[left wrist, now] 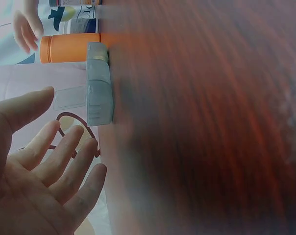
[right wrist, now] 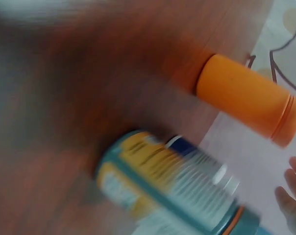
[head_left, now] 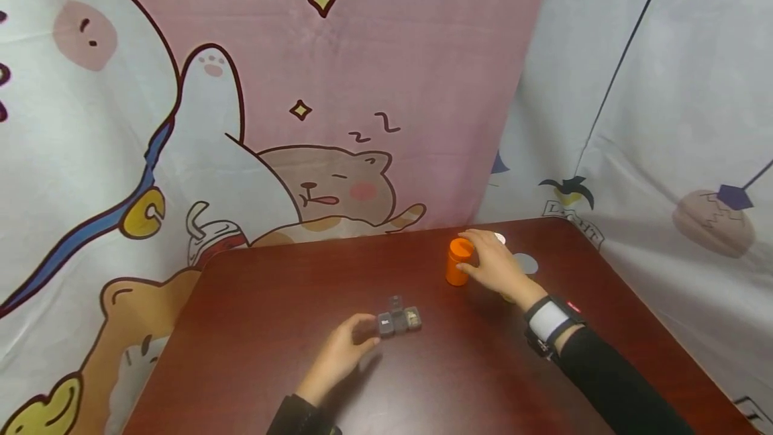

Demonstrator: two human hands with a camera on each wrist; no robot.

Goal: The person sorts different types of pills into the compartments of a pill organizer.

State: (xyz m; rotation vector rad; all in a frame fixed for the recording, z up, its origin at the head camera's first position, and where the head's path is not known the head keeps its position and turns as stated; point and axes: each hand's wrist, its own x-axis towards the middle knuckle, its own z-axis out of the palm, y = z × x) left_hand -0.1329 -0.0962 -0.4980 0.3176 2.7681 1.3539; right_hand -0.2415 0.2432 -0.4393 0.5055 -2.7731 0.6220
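My left hand [head_left: 343, 348] is beside a small grey translucent pill organizer [head_left: 399, 321], fingers relaxed. One of its lids stands raised, and something pale shows in the right-end compartment. In the left wrist view a gap separates my left hand [left wrist: 55, 171] from the pill organizer [left wrist: 99, 100]. Farther back, an orange bottle [head_left: 458, 264] stands upright with its orange cap on. My right hand [head_left: 496, 264] reaches around its top with spread fingers. The left wrist view shows that hand [left wrist: 28, 27] apart from the orange bottle [left wrist: 69, 48]; only some fingertips [right wrist: 291, 193] appear in the right wrist view.
Behind my right hand stand a bottle with a yellow and teal label [right wrist: 158, 181] and a smaller white and dark blue bottle [right wrist: 204, 159]. All sit on a dark reddish-brown table [head_left: 272, 301]. A cartoon-printed cloth [head_left: 362, 72] hangs along the table's far and right edges.
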